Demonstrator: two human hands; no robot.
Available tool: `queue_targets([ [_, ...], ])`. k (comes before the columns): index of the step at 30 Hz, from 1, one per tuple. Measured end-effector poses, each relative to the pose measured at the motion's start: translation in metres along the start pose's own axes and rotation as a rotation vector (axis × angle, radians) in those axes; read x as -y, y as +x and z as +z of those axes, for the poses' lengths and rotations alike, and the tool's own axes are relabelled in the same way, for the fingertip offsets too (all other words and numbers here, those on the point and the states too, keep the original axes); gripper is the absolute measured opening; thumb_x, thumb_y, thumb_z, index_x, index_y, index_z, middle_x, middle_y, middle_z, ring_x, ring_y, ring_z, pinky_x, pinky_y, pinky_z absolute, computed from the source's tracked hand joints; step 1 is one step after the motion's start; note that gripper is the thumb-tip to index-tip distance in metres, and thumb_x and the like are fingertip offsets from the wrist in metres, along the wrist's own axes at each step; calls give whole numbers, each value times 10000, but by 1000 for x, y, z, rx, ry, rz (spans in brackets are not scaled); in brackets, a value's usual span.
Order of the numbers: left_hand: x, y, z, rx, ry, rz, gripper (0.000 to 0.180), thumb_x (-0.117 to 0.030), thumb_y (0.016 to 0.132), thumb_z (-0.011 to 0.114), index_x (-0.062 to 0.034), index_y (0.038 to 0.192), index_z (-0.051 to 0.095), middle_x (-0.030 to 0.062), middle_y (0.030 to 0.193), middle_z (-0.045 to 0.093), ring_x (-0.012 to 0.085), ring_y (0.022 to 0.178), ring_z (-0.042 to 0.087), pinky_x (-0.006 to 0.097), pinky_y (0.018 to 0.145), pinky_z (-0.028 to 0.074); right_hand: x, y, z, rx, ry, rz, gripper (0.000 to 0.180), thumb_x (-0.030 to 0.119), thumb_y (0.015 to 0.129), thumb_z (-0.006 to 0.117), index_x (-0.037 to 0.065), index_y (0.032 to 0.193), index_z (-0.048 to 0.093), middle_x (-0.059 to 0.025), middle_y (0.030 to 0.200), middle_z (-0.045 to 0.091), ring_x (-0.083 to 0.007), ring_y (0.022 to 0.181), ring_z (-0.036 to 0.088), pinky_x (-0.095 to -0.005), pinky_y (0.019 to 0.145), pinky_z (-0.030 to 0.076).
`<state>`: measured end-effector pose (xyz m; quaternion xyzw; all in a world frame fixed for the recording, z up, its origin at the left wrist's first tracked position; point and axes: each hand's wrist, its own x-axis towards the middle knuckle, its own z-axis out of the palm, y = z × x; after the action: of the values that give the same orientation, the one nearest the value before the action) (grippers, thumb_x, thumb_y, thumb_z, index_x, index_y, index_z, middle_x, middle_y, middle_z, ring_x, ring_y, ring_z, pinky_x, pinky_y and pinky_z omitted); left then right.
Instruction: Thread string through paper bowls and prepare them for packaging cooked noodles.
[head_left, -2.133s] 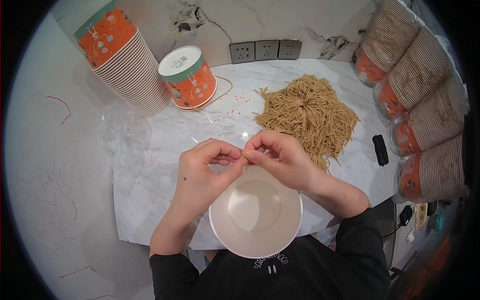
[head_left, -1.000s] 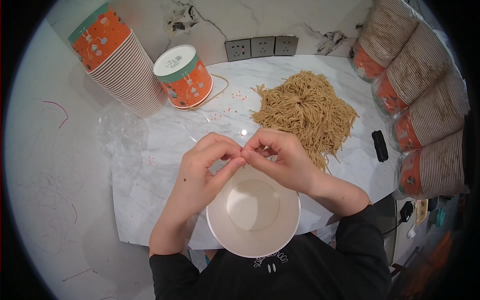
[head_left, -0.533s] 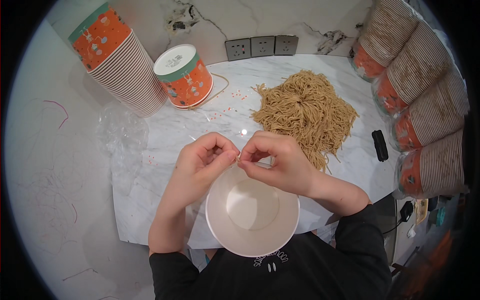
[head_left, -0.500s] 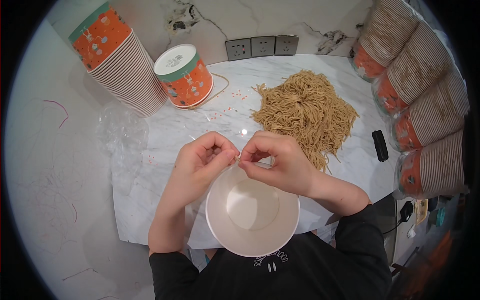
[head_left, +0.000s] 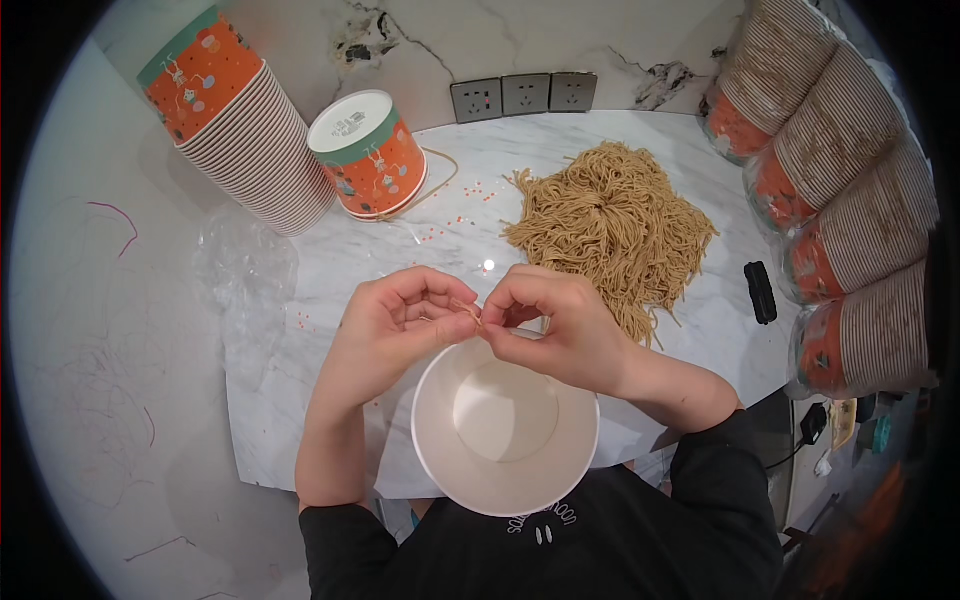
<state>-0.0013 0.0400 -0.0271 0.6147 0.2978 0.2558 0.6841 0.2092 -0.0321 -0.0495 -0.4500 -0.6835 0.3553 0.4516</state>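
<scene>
My left hand point(head_left: 392, 330) and my right hand point(head_left: 555, 325) meet fingertip to fingertip just above the far rim of an empty white paper bowl point(head_left: 505, 425). Both pinch a small thin strand point(head_left: 466, 311), tan in colour; what it is exactly is too small to tell. The bowl stands at the near edge of the marble table point(head_left: 330, 270), close to my body. A large heap of tan strands like noodles point(head_left: 612, 225) lies on the table just beyond my right hand.
An upside-down orange and green paper cup point(head_left: 368, 155) and a leaning stack of such cups point(head_left: 240, 125) stand at the back left. More cup stacks in plastic sleeves point(head_left: 850, 200) line the right. A small black object point(head_left: 761, 292), wall sockets point(head_left: 522, 95) and crumpled clear plastic point(head_left: 245, 270) are nearby.
My hands have shifted slightly left and their fingers have opened a little around the strand. The bowl has stayed in place.
</scene>
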Motion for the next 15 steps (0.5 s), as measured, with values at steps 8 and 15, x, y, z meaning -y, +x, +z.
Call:
queue_targets([
  [8,5,0,-6,-51,47,-8,96,-33,950,668,53,988,653,99,895,710,123,802,694,260,741,584,1,1,2,-16,-1,-45,97,49,816,714,-11,838,643,-102,829,659,-205,722,685,-298,684,568],
  [15,1,-3,-1,-81,175,-18,114,-63,987,615,42,947,636,71,848,688,100,764,666,233,692,542,5,1,-3,33,-60,-39,78,-15,802,723,-3,847,662,-61,821,646,-141,740,663,-266,716,567],
])
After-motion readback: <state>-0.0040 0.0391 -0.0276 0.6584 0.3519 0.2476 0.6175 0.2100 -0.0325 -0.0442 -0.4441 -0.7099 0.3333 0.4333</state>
